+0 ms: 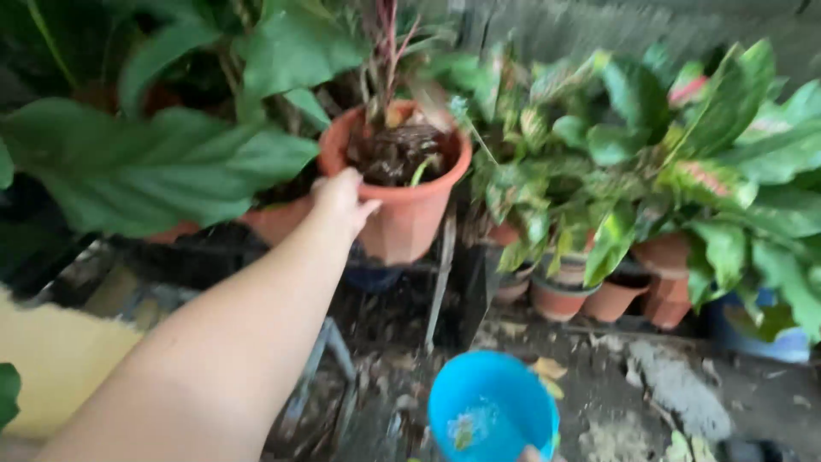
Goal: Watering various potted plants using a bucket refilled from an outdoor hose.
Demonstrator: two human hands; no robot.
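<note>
**Left hand on the terracotta pot**

Left hand (342, 201) stretched forward, grip closed over the near left rim of the terracotta pot (409, 218). Dark soil and reddish stems just beyond the grip. Right hand (532, 454) barely visible low right, touching the blue cup (492, 411); grip state impossible to tell.

Smooth, matt terracotta-coloured plastic pot (402, 210) holds rough dark soil (393, 154); the round blue plastic bowl (489, 411) gleams wet beside glossy broad green leaves (154, 167)
</note>
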